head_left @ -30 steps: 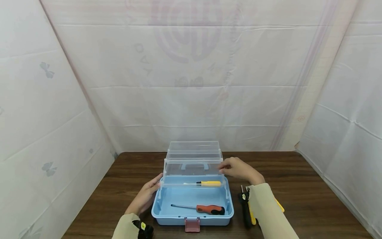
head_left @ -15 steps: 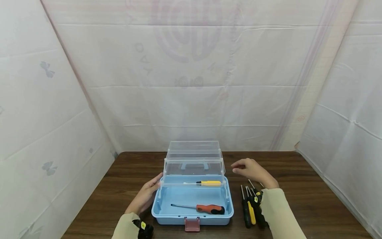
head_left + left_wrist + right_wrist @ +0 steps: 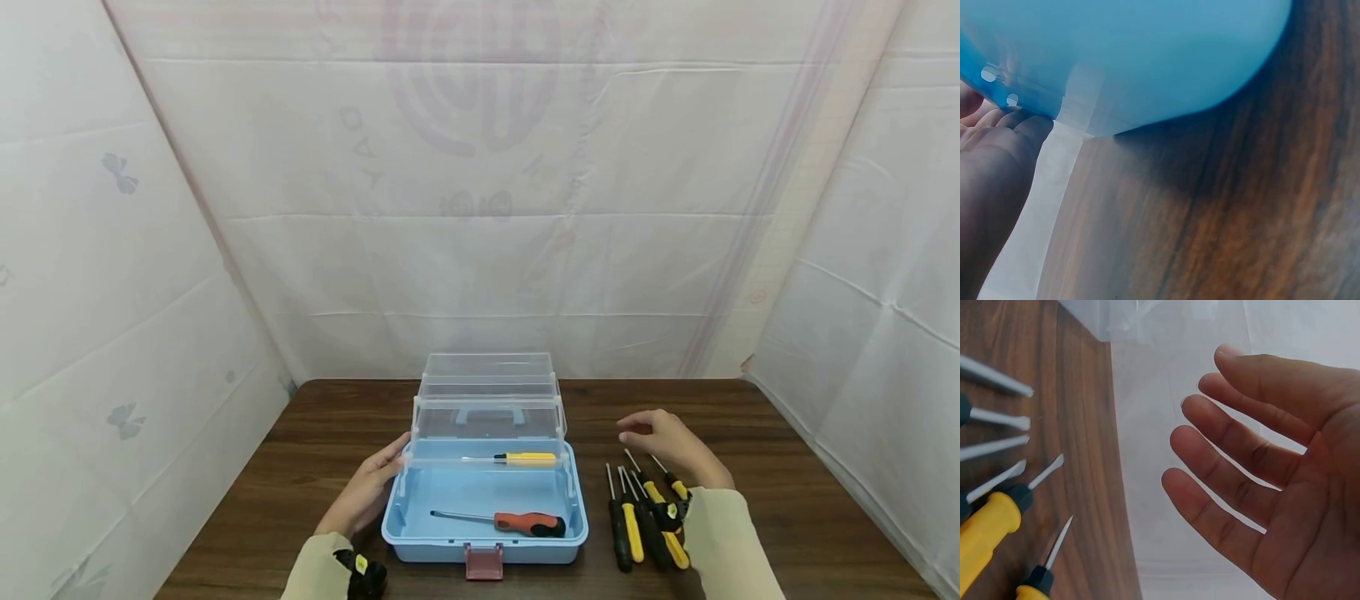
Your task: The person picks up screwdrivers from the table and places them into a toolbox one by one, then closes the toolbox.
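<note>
In the head view a light-blue toolbox (image 3: 480, 550) stands with its clear lid (image 3: 487, 367) and clear tray raised. An orange-and-black screwdriver (image 3: 528, 524) lies on the box floor. Behind it, a yellow-handled screwdriver (image 3: 528, 459) lies in the clear tray. My left hand (image 3: 367, 492) holds the box's left side near the back corner; its fingers show at the blue wall (image 3: 1147, 50) in the left wrist view. My right hand (image 3: 671, 442) hovers above the table right of the box, holding nothing. Its spread fingers (image 3: 1210, 506) show in the right wrist view.
Several screwdrivers with black and yellow handles (image 3: 632, 525) lie side by side on the dark wooden table (image 3: 345, 408), right of the box and below the right hand. A pink latch (image 3: 483, 562) hangs from the box's front. White sheeting (image 3: 480, 250) surrounds the table.
My right hand has drawn away from the clear tray to the right, uncovering more of the screwdrivers on the table. My left hand and the box have stayed in place.
</note>
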Tool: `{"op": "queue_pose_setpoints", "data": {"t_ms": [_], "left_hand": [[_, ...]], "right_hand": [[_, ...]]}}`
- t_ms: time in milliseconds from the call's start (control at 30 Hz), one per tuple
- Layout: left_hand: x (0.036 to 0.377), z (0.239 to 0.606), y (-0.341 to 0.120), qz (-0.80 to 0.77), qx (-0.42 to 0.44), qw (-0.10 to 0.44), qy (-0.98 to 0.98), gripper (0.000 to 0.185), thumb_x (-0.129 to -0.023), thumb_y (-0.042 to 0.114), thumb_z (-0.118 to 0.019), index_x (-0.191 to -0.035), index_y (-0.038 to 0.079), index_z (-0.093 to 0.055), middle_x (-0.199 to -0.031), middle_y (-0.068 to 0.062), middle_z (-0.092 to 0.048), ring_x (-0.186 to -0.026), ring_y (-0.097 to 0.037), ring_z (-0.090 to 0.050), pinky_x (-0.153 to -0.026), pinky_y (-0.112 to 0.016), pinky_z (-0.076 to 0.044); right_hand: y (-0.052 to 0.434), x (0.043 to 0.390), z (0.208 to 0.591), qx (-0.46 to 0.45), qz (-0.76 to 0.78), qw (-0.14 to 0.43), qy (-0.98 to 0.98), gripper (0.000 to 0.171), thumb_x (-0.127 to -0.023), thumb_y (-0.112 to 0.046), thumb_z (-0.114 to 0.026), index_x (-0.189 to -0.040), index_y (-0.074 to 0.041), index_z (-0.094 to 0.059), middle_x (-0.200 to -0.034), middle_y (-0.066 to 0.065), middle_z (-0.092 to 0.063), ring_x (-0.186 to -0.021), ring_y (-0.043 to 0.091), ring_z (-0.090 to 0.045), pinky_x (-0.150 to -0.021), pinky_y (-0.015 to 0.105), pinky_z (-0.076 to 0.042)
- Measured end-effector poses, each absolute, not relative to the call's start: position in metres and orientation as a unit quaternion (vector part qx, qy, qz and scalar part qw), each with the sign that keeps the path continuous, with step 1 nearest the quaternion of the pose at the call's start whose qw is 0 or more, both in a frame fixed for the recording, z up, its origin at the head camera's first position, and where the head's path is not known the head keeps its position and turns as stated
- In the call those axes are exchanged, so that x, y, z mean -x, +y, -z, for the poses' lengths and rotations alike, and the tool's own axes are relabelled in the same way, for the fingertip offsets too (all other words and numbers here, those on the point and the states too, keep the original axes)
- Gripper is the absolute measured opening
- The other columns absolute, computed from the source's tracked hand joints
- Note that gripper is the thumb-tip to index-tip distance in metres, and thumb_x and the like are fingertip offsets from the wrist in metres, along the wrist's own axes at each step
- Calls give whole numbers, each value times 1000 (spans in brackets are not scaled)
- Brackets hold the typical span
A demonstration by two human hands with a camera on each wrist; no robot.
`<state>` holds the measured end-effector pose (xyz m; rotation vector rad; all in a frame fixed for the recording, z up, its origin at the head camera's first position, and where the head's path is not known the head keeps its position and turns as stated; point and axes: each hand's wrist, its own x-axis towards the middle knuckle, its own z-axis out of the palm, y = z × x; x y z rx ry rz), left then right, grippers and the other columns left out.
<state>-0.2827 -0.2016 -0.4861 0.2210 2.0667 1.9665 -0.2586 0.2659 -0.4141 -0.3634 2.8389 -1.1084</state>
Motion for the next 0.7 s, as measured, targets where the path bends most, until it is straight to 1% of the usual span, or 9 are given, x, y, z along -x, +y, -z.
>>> {"op": "queue_pose_setpoints", "data": {"t_ms": [200,367,500,700], "left_hand": [[284,487,-203,-677,-76,141,718,56,-103,21,-41,-153,5,-20,-160,-21,-12,-145,-42,-16,-114,-58,-22],[284,488,-203,-672,-87,142,721,61,-102,27,-44,-153,3,-18,-160,-22,-11,-145,-43,-15,-113,-58,-21],[285,489,-203,-676,-83,143,718,59,-103,24,-43,-153,4,-19,-160,-22,-11,-145,-43,-17,-113,-58,-22],[285,489,-202,-677,-76,138,719,54,-104,19,-40,-152,4,-21,-160,-21,-13,-145,-42,-16,-113,-58,-22]], "right_hand": [[275,253,422,91,350,38,932,37,-94,-22,-61,-121,3,-62,-122,23,-63,-106,36,-63,-85,50,-54],[285,250,429,78,350,54,932,40,-94,-23,-61,-122,5,-61,-122,25,-62,-104,36,-63,-82,48,-55],[293,248,434,61,358,73,929,44,-94,-25,-61,-124,6,-59,-121,25,-62,-104,36,-63,-80,46,-56],[303,246,440,37,341,71,936,43,-93,-23,-62,-122,8,-59,-114,23,-64,-98,32,-64,-77,44,-56]]}}
